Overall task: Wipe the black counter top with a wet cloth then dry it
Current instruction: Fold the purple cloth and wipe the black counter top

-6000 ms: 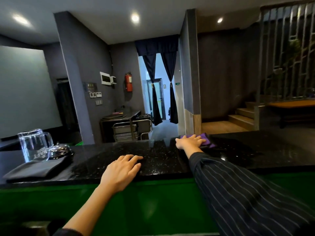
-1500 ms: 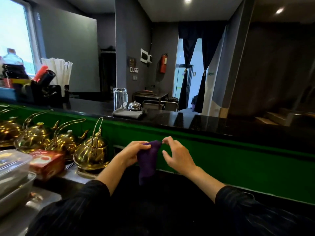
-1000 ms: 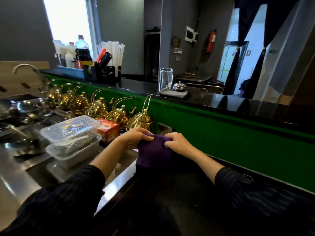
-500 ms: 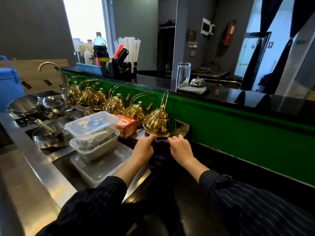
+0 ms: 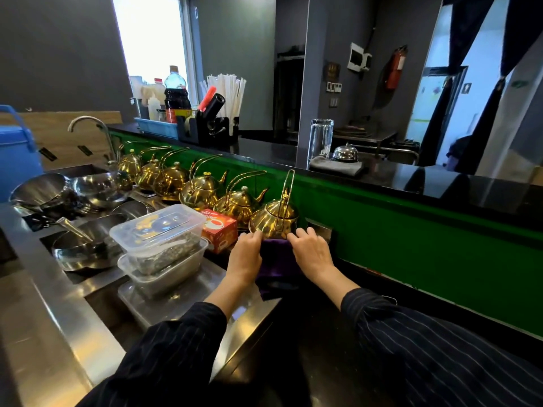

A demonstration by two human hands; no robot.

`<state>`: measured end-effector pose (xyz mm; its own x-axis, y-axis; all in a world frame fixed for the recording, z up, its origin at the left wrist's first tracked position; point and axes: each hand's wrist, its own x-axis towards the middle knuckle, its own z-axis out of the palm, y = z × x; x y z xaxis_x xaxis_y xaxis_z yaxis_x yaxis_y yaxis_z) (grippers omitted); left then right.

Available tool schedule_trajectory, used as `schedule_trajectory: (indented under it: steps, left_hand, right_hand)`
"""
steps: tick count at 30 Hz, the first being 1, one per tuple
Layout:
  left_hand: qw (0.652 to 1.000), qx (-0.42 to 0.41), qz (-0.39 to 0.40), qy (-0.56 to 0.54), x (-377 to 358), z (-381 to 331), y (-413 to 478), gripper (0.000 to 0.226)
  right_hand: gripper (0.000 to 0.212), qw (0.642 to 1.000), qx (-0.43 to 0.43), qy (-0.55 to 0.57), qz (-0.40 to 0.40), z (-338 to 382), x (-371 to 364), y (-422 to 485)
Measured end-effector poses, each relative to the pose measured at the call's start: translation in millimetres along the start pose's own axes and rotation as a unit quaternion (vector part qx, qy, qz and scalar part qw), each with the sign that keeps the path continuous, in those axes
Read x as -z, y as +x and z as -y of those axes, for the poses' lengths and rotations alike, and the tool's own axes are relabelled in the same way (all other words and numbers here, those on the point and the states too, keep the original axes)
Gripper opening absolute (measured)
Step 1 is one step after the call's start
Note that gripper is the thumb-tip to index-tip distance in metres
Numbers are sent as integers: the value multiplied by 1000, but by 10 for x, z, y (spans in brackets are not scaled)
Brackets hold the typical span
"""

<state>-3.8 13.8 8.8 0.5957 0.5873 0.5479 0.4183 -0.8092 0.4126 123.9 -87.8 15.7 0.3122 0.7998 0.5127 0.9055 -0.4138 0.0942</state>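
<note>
- left hand (image 5: 245,257) and right hand (image 5: 313,251) each grip a side of the purple cloth (image 5: 276,261) (fingers curled at its far edge)
- cloth lies on the lower worktop (image 5: 317,342), just before the nearest gold kettle (image 5: 274,218), below the black counter top (image 5: 440,183)

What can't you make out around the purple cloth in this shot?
Purple cloth, head view: far corners hidden under the left hand and right hand; wet or dry unreadable.
Grip, head view: fingertips curl out of sight, so pinching or pressing is unclear.
Red box, head view: print too small.
Black counter, head view: too dark to show dampness.
</note>
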Motion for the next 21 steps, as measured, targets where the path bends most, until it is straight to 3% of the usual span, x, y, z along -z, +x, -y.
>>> schedule_trajectory:
  steps: [4,12,18,21]
  left_hand:
    - [1000,10,-6,-1,34,21,94,20]
    - [996,-47,69,20,-154,114,-185,20]
    - [995,-62,71,43,-129,152,-210,15]
    - [987,-112,111,40,-104,224,-297,20]
  right_hand:
    - [20,1000,8,2,7,31,29,98]
    - [29,999,30,-19,17,-185,-165,-146]
    - [28,991,130,-19,-34,-160,-113,-356]
    - [33,985,171,-19,-16,-191,-158,-574]
